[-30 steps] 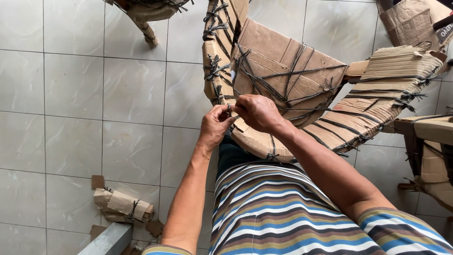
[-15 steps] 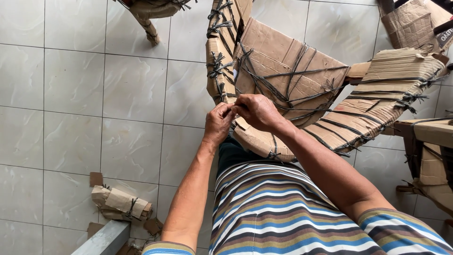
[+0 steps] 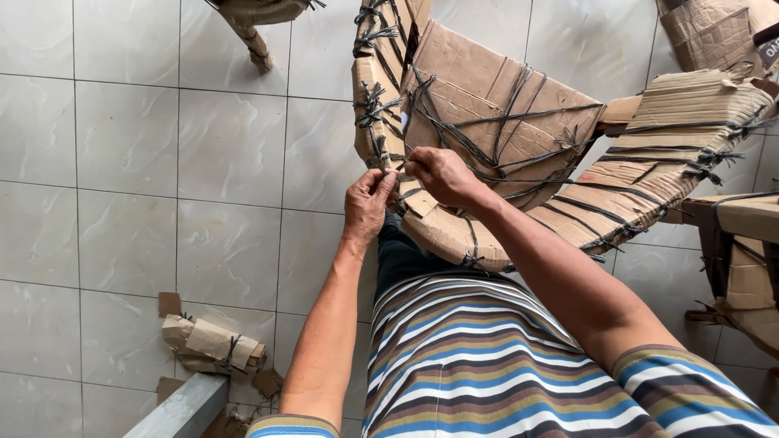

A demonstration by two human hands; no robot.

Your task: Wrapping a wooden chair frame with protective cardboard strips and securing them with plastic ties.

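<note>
Seen from above, a person in a striped shirt (image 3: 479, 357) stands on a pale tiled floor (image 3: 122, 162), both bare arms reaching forward to a chair (image 3: 503, 130) wrapped in brown cardboard and bound with dark cord. At far left, low on the floor, lies a small bundle (image 3: 211, 342) of folded cardboard tied with cord, with a few loose brown scraps around it and the end of a grey bar (image 3: 182, 410) beside it. At the top left, another cardboard-wrapped leg (image 3: 251, 36) pokes into view. Moving right, the left hand (image 3: 367, 203) has its fingers curled shut, pinching a strand of cord (image 3: 391, 158) at the chair's wrapped edge. Just beside it, nearly touching, the right hand (image 3: 438, 174) also closes its fingers on the same cord, at a knot on the edge. The step in hand looks like tying or tightening the binding at this spot; the next move would likely call for a firm, steady pull with both hands so the knot seats without tearing the cardboard. Further right, the chair's ribbed cardboard arm (image 3: 682, 122) is bound in several places, and at the far right edge more wrapped furniture (image 3: 751, 243) stands close by. No readable labels or signs stand out; the wrappings are plain brown
</note>
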